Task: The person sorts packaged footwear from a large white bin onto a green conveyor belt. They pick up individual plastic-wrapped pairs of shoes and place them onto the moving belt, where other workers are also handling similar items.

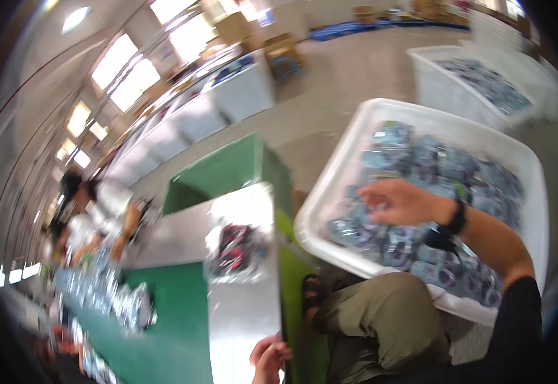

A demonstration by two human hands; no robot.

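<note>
My right hand (391, 200) reaches over a white plastic tub (317, 217) on my right, fingers loosely bent and apart, with nothing visible held in them. Below it lie many clear-wrapped packs (400, 246) of grey-blue items, some with dark round parts; whether my fingertips touch one is blurred. By the metal edge of the worktable (237, 326), my left hand (270, 360) shows at the lower edge, fingers loosely curled, partly cut off and seemingly bare of any object. A clear bag of red and black items (235, 249) rests on the metal surface ahead of it.
A green bin (218, 173) stands beyond the table's end. Clear-wrapped packs (109, 297) lie along the green belt (170, 326), where people (103, 211) in white work. Another filled white tub (445, 86) stands far right. My knee (387, 313) is against the near tub.
</note>
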